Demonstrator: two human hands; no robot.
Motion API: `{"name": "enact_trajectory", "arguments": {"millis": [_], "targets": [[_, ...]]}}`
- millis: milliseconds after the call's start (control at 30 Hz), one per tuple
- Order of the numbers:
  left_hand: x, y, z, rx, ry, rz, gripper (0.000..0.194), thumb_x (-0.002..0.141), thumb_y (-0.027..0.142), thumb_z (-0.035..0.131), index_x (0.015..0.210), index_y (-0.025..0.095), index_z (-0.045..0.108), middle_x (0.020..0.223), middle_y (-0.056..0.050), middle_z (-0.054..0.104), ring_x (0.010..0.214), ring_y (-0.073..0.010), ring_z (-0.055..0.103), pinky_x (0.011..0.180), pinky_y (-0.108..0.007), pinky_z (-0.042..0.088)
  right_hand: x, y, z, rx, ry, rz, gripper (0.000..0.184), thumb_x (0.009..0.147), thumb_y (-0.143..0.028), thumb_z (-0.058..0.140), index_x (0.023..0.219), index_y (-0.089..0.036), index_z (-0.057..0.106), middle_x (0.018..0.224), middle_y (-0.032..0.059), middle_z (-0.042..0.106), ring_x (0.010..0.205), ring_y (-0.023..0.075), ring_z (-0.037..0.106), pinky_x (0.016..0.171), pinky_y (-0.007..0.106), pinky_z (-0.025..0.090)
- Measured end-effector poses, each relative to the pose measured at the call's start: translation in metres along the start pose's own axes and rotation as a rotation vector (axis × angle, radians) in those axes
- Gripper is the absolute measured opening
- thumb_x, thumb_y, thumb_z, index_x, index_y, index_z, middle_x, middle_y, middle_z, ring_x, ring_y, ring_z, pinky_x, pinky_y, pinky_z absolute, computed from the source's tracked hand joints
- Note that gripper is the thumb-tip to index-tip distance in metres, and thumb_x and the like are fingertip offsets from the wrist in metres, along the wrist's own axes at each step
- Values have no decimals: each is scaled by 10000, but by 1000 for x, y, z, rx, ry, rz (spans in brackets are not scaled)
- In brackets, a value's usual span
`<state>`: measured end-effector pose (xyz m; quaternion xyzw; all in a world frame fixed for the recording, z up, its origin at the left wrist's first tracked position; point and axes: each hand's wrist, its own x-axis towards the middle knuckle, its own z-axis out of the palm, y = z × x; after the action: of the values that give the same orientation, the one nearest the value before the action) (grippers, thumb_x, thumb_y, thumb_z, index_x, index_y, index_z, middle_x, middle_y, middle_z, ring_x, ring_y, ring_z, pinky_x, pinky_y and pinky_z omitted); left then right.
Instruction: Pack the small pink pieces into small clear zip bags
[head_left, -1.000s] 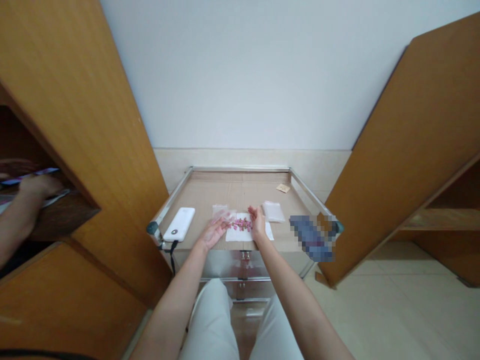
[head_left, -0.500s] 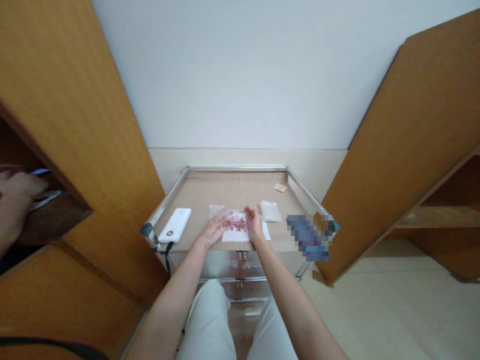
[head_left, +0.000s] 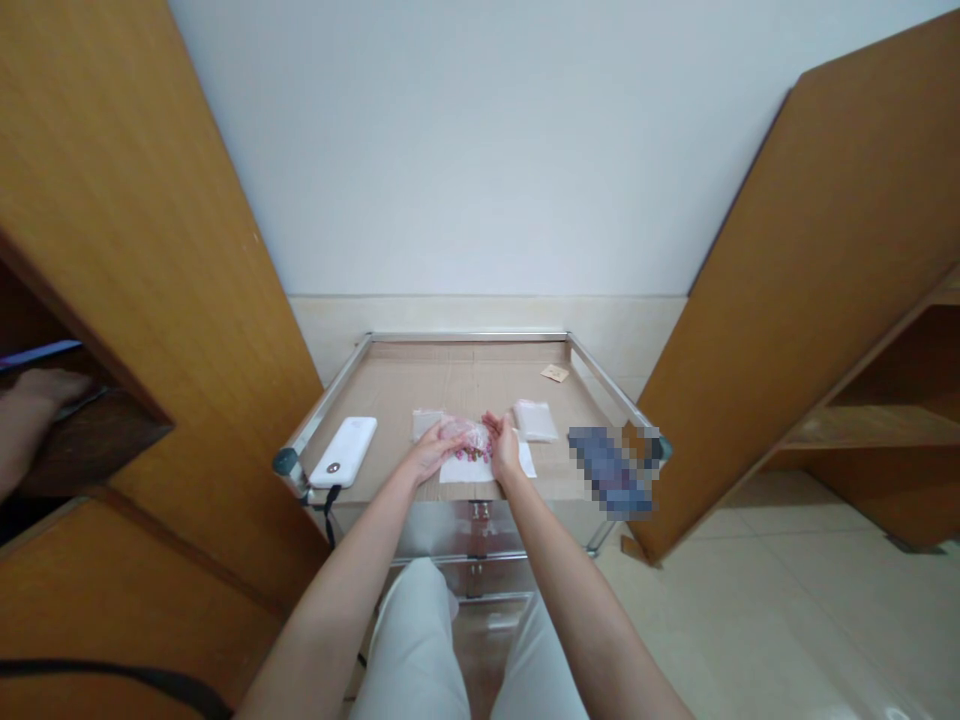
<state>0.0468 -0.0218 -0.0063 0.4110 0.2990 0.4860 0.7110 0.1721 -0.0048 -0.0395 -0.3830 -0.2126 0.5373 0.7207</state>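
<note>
A clear plastic bag lies over small pink and green dried flower buds, which rest on a white sheet of paper. My left hand grips the bag's left side between thumb and fingers. On the right edge of the buds stands my right hand, its fingers stretched out and slightly cupped, close to the bag. Whether its fingertips touch the bag I cannot tell. A flat clear bag lies behind my left hand, and a stack of clear bags is to the right.
The brown tabletop has a metal rim. On it are a white power bank with a black strap, a small tan packet and a pixelated dark item. Another person's hand is by the left shelf. Wooden cabinets flank the table.
My left hand has brought the bag rightward and lower over the buds, covering more of them. My right hand's fingers have curved inward a little. The other person's hand at left has shifted.
</note>
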Motion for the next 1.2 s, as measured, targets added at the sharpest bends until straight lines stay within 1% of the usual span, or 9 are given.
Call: {"name": "enact_trajectory", "arguments": {"millis": [133, 267, 367, 567, 733, 900, 967, 1033, 1200], "targets": [[5, -1, 5, 138, -55, 7, 392, 501, 167, 708, 851, 127, 536, 742, -26, 614, 641, -114, 562, 643, -260, 423, 1, 1, 0, -31, 11, 16, 363, 775, -396, 348, 722, -147, 607, 771, 54, 652, 752, 153, 585, 742, 290, 424], [9, -5, 6, 304, -80, 13, 387, 532, 254, 690, 860, 115, 541, 726, -29, 600, 558, -83, 520, 547, -219, 387, 1, 1, -1, -52, 10, 36, 372, 780, -392, 332, 738, -144, 605, 780, 59, 648, 748, 154, 586, 728, 287, 428], [9, -6, 8, 376, -91, 33, 391, 531, 281, 687, 853, 111, 545, 702, -22, 592, 534, -71, 495, 526, -207, 369, 2, 1, -1, -68, 4, 40, 389, 773, -424, 330, 751, -147, 602, 807, 67, 645, 768, 160, 586, 726, 291, 428], [11, -8, 11, 418, -91, 28, 379, 528, 308, 684, 816, 105, 546, 632, -7, 573, 497, -62, 468, 503, -202, 354, 3, 3, -3, -146, 17, -6, 419, 751, -466, 340, 747, -142, 606, 824, 73, 644, 762, 163, 585, 719, 290, 423], [12, -8, 12, 436, -77, 36, 392, 520, 319, 687, 812, 110, 533, 635, -4, 570, 486, -61, 470, 487, -200, 355, 1, 2, -3, -154, 28, -15, 415, 746, -462, 343, 734, -141, 606, 804, 69, 647, 745, 152, 583, 701, 272, 424], [14, -7, 14, 450, -47, 12, 420, 505, 304, 698, 828, 119, 504, 640, -1, 569, 477, -64, 481, 473, -200, 368, 0, 0, -3, -134, 15, -13, 407, 753, -448, 332, 757, -139, 596, 765, 62, 645, 703, 146, 584, 610, 251, 434], [14, -7, 15, 455, -35, 10, 425, 500, 281, 703, 835, 124, 493, 662, -5, 574, 492, -66, 492, 486, -203, 381, 0, 0, -3, -120, 8, -3, 414, 751, -456, 329, 761, -136, 592, 754, 62, 645, 685, 146, 585, 575, 243, 433], [13, -7, 17, 449, -36, 17, 437, 499, 248, 705, 859, 131, 487, 728, -24, 588, 540, -76, 515, 521, -211, 400, 0, 0, -3, -115, 0, -10, 421, 746, -468, 333, 770, -135, 591, 756, 62, 646, 679, 146, 586, 561, 239, 432], [13, -9, 22, 383, -119, 36, 579, 439, 132, 723, 964, 152, 480, 940, -80, 581, 793, -145, 554, 708, -279, 422, 1, 3, -4, -131, 1, -38, 424, 740, -476, 345, 780, -141, 601, 746, 47, 652, 668, 136, 586, 607, 246, 439]]}}
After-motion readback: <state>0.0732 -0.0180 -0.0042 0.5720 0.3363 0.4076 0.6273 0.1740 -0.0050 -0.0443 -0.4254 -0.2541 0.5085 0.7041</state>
